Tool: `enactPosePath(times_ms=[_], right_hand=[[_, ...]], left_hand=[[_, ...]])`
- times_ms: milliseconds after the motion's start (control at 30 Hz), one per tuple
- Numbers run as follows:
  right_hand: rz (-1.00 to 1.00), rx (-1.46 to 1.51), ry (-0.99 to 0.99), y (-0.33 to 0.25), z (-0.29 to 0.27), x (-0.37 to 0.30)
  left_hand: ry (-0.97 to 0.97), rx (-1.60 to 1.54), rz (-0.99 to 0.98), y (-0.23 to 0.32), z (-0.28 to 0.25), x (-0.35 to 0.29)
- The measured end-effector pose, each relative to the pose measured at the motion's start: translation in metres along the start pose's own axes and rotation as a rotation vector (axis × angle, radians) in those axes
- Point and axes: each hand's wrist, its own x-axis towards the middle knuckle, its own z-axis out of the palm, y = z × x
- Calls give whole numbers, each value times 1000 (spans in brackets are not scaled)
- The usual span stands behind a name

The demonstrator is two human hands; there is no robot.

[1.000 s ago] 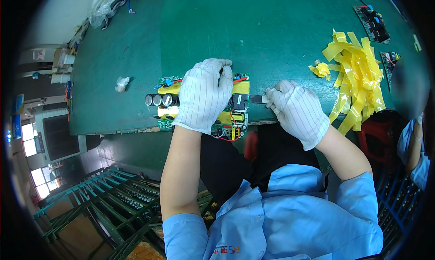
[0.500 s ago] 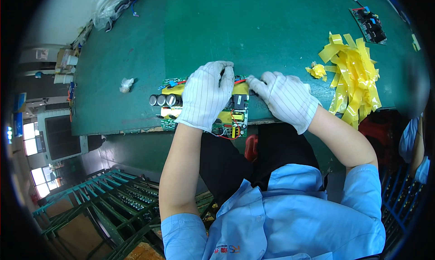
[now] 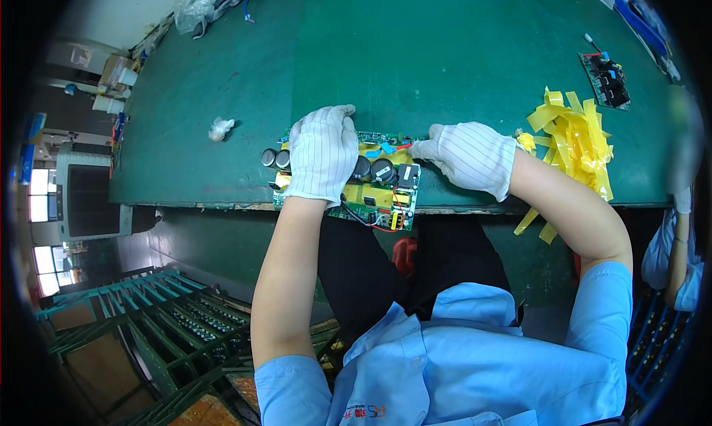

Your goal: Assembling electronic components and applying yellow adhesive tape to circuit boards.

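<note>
Currently: left hand over the board, right fingertips at its 2 o'clock corner

Circuit board [image 3: 378, 194] lies at the near side of the green table [image 3: 415, 62], long axis roughly 9 to 3, its 3 o'clock end dipping slightly. Its 6 o'clock side appears to reach past the table edge. Left hand [image 3: 322, 153], gloved, lies palm down across the board, nearer its 9 o'clock end; fingers together, bending over the 12 o'clock edge. Right hand [image 3: 472, 159], also gloved, comes in from 4 o'clock. Its thumb and fingers curl close together. From those tips the short red wire [image 3: 403, 147] sits at 9, the board's middle at 8. Right hand is the nearer to the wire.

Yellow tape strips [image 3: 571, 140] lie at 3 o'clock of the right hand.

Hard to make out: left glove covers a stretch of board and parts beneath; cannot tell whether its fingers grip the edge or only press. Right palm is turned away; cannot tell whether the fingertips pinch the wire, touch it, or hold something hidden. Right forearm cuts across some tape. Far out at 3 o'clock, a co-worker's sleeve [image 3: 658, 255] is cropped by the dark rim.
</note>
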Motion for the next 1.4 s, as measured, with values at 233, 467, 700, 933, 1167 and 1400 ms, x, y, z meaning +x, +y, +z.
enactPosePath(times_ms=[233,467,700,933,1167,1400], right_hand=[[7,6,-4,-24,-17,16],[-4,87,61,-31,-27,23],[7,120,60,-29,-21,17],[81,119,6,-31,-18,3],[-20,180,75,-39,-15,22],[-87,59,19,-49,-35,42]], left_hand=[[169,43,17,0,3,-2],[167,-210,-17,-8,-6,-24],[65,-306,314,17,-26,-24],[-43,-381,126,22,-14,-14],[-266,-351,-255,29,-8,4],[-296,-990,-215,-2,-31,-10]])
